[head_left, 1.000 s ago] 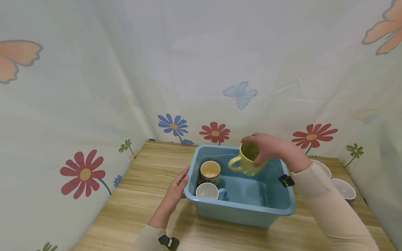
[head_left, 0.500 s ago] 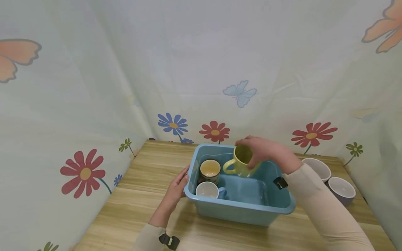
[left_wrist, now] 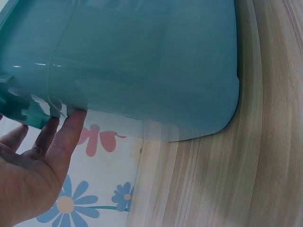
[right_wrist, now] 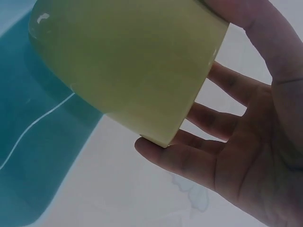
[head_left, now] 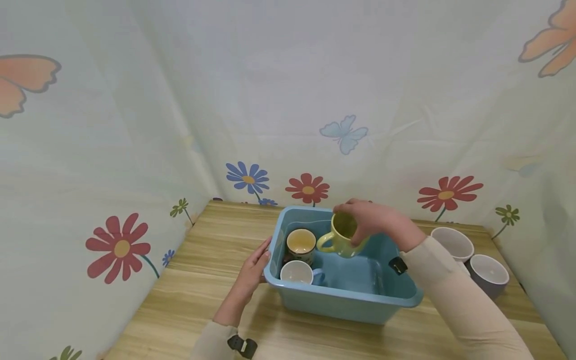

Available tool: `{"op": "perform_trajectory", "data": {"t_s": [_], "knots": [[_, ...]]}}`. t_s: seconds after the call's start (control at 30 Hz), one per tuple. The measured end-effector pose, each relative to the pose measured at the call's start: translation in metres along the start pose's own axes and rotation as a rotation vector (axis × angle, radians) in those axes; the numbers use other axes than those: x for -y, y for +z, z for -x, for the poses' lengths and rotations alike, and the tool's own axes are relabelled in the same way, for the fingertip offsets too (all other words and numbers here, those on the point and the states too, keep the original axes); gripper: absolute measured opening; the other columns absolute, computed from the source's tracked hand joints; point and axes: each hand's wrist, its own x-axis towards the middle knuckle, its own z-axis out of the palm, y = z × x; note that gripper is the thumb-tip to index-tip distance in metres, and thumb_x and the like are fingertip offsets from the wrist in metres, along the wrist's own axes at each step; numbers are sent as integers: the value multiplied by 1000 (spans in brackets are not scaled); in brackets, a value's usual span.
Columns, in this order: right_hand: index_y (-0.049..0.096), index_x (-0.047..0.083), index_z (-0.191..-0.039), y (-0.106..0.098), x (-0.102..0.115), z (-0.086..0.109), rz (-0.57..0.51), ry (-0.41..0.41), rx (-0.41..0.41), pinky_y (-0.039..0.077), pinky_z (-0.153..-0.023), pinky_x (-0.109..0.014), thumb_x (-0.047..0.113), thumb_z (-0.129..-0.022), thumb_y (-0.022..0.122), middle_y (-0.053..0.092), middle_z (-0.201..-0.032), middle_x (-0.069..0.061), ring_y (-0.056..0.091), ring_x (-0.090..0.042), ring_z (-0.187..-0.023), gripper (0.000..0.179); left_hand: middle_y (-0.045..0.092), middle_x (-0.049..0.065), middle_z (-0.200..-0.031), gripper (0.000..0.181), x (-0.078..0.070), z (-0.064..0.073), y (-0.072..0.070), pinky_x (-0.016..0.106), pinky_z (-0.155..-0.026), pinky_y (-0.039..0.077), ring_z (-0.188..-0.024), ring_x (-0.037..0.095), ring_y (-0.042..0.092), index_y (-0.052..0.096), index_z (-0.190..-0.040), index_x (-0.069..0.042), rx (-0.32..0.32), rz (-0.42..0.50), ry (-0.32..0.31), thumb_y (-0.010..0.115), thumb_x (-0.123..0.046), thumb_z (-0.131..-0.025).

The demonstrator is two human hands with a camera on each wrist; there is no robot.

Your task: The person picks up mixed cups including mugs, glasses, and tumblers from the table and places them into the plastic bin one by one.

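My right hand (head_left: 366, 220) grips a yellow mug (head_left: 344, 242) by its rim, thumb and fingers on either side. Its handle points left, and it hangs tilted inside a blue plastic basin (head_left: 337, 312). In the right wrist view, the mug's smooth side (right_wrist: 128, 61) fills the upper part. My left hand (head_left: 252, 272) rests against the basin's left side, and its fairly straight fingers (left_wrist: 64, 137) touch the wall under the rim in the left wrist view. In the basin's left end stand a cream-lined patterned cup (head_left: 301, 242) and a white-lined cup (head_left: 297, 273) with a blue handle.
Two white-lined cups stand right of the basin: one farther back (head_left: 454, 243), partly behind my sleeve, and a grey-sided one (head_left: 489, 275) nearer. Everything stands on a wood-grain table (head_left: 216, 245). Behind hangs a flowered curtain (head_left: 270, 100).
My right hand has moved left and slightly down with the yellow mug, bringing it nearer the two cups in the basin. The left hand stays at the basin's side.
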Motion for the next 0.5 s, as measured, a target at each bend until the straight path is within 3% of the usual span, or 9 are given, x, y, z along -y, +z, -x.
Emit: {"op": "perform_trajectory", "data": {"t_s": [0.5], "knots": [[52, 9, -147, 14, -1, -14, 8, -18, 11, 62, -89, -46, 16, -71, 92, 56, -141, -21, 56, -35, -120, 86, 43, 25, -159, 52, -1, 1, -1, 33, -72, 62, -113, 32, 66, 38, -159, -12, 2, 0, -3, 45, -24, -109]]}}
